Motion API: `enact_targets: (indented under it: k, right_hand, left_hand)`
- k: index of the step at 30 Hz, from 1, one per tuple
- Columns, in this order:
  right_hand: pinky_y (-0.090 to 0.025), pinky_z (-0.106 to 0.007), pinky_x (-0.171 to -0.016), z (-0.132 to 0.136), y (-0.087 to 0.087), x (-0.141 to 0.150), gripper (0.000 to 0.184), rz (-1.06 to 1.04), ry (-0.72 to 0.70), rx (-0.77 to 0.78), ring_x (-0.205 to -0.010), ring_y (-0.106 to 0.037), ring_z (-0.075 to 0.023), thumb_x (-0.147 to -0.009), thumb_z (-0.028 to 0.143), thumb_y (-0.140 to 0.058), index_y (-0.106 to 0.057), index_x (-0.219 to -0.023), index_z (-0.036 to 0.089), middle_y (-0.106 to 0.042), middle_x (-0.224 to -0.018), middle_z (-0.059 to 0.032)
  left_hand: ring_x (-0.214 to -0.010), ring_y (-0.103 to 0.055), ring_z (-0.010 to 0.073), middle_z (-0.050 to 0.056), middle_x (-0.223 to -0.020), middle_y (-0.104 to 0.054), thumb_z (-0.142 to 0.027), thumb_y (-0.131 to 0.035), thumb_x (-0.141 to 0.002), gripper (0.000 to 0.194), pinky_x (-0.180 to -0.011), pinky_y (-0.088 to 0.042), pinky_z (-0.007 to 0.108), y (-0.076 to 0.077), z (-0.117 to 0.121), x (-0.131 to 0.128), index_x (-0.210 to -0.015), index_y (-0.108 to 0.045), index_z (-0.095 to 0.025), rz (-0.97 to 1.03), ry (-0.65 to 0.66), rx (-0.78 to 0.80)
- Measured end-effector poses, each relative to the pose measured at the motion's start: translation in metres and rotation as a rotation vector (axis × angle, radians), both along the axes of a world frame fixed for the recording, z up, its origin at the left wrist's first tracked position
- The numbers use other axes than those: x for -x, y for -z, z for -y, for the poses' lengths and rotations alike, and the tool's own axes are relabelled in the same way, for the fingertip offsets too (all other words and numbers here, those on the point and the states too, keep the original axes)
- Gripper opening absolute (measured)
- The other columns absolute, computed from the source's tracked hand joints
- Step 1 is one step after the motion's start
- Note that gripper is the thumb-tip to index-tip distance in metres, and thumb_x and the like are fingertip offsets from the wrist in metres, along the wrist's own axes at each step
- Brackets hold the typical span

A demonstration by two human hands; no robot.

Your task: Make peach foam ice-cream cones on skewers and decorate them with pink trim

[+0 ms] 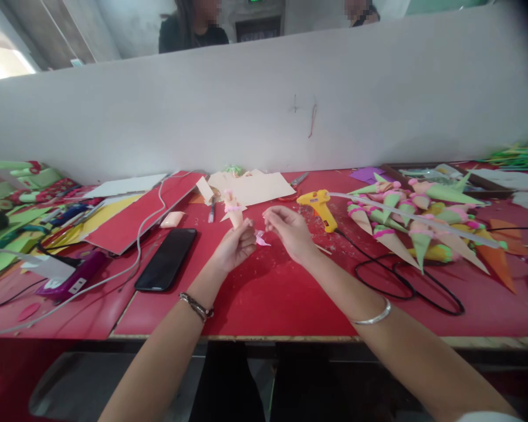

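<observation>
Over the red table (pixel 273 299), in the head view, the left hand (pixel 236 246) is closed around a small paper cone (pixel 234 214). The right hand (pixel 290 233) faces it, fingertips pinched; whether they grip anything is unclear. Just right of it lies a yellow glue gun (pixel 318 208), its black cord (pixel 374 258) looping towards a pile of cones (pixel 416 220). A phone (pixel 166 259) sits left, near a white cable (pixel 139 234); beyond the hands are cream paper (pixel 264 186) and scissors (pixel 299 179).

The left grip (pixel 239 246) hides the tip of the small cone (pixel 234 215); two people (pixel 191 38) are cropped above.
</observation>
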State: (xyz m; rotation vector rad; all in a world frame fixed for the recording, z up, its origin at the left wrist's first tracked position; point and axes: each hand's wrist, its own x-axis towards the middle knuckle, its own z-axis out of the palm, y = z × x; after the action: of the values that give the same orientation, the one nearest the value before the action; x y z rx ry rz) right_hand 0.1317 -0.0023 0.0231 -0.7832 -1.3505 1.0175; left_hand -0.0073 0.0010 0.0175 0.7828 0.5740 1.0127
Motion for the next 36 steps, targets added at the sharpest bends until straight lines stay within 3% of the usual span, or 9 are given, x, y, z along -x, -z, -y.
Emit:
enact_targets:
  k: [5, 9, 15, 19, 23, 29, 34, 36]
  right_hand:
    - [-0.041, -0.020, -0.055, -0.005, 0.001, -0.004, 0.024, -0.111, -0.005, 0.115, -0.054, -0.044, -0.0065, -0.072, 0.040, -0.052, -0.057, -0.080, 0.019, -0.049, -0.064, 0.0025]
    - [-0.043, -0.022, -0.061, -0.005, -0.001, -0.004, 0.021, -0.192, -0.020, 0.164, -0.058, -0.048, -0.0074, -0.063, 0.038, -0.062, -0.055, -0.071, 0.019, -0.052, -0.066, 0.0033]
    - [-0.043, -0.024, -0.071, -0.001, -0.002, -0.001, 0.023, -0.327, -0.324, 0.272, -0.077, -0.054, -0.0103, -0.056, 0.036, -0.070, -0.056, -0.062, 0.018, -0.061, -0.083, -0.0005]
    - [-0.041, -0.022, -0.066, 0.003, 0.002, 0.002, 0.017, -0.299, -0.540, 0.283, -0.064, -0.053, -0.0072, -0.061, 0.031, -0.069, -0.058, -0.063, 0.018, -0.060, -0.068, 0.0030]
    - [-0.037, -0.019, -0.059, 0.004, 0.004, 0.001, 0.012, -0.218, -0.538, 0.243, -0.057, -0.049, -0.0053, -0.065, 0.027, -0.066, -0.060, -0.064, 0.017, -0.056, -0.059, 0.0054]
    - [-0.037, -0.019, -0.057, 0.003, 0.004, 0.000, 0.011, -0.157, -0.439, 0.187, -0.058, -0.049, -0.0058, -0.065, 0.027, -0.066, -0.061, -0.065, 0.018, -0.056, -0.064, 0.0049]
    - [-0.039, -0.021, -0.062, 0.004, 0.002, 0.003, 0.014, -0.114, -0.375, 0.131, -0.068, -0.052, -0.0081, -0.064, 0.027, -0.066, -0.057, -0.059, 0.016, -0.059, -0.078, 0.0015]
    - [-0.040, -0.022, -0.063, 0.004, 0.001, 0.004, 0.015, -0.104, -0.348, 0.121, -0.069, -0.052, -0.0088, -0.063, 0.026, -0.066, -0.056, -0.058, 0.016, -0.058, -0.079, 0.0011]
  left_hand:
    - [-0.035, -0.011, 0.0032, -0.009, -0.045, -0.014, -0.033, -0.041, -0.083, 0.027, -0.033, -0.017, 0.013, -0.005, 0.003, 0.004, -0.062, -0.042, -0.017, 0.009, 0.030, 0.070]
    - [-0.035, -0.010, 0.0034, -0.009, -0.045, -0.013, -0.029, -0.042, -0.082, 0.026, -0.033, -0.016, 0.013, -0.005, 0.006, 0.004, -0.060, -0.041, -0.017, 0.008, 0.150, 0.077]
    - [-0.035, -0.013, 0.0025, -0.009, -0.045, -0.014, -0.031, -0.058, -0.071, 0.029, -0.032, -0.016, 0.011, -0.003, 0.007, 0.007, -0.056, -0.038, -0.016, -0.023, 0.454, 0.090]
    - [-0.036, -0.013, 0.0020, -0.010, -0.044, -0.015, -0.031, -0.062, -0.066, 0.032, -0.032, -0.013, 0.010, -0.002, 0.008, 0.010, -0.055, -0.037, -0.015, -0.002, 0.605, 0.070]
    - [-0.036, -0.013, 0.0015, -0.010, -0.044, -0.017, -0.031, -0.061, -0.068, 0.030, -0.033, -0.016, 0.010, -0.002, 0.008, 0.008, -0.056, -0.038, -0.015, -0.013, 0.657, 0.048]
    - [-0.036, -0.018, 0.0016, -0.010, -0.043, -0.019, -0.033, -0.062, -0.067, 0.034, -0.035, -0.019, 0.013, 0.003, 0.005, 0.002, -0.053, -0.037, -0.015, -0.073, 0.601, 0.008]
    - [-0.041, -0.025, 0.0015, -0.009, -0.047, -0.028, -0.025, -0.066, -0.064, 0.023, -0.039, -0.020, 0.013, 0.006, 0.005, -0.009, -0.067, -0.045, -0.014, -0.141, 0.195, -0.063]
    - [-0.042, -0.027, 0.0016, -0.009, -0.049, -0.030, -0.028, -0.066, -0.064, 0.025, -0.041, -0.023, 0.013, 0.007, 0.006, -0.013, -0.073, -0.047, -0.015, -0.164, 0.108, -0.081]
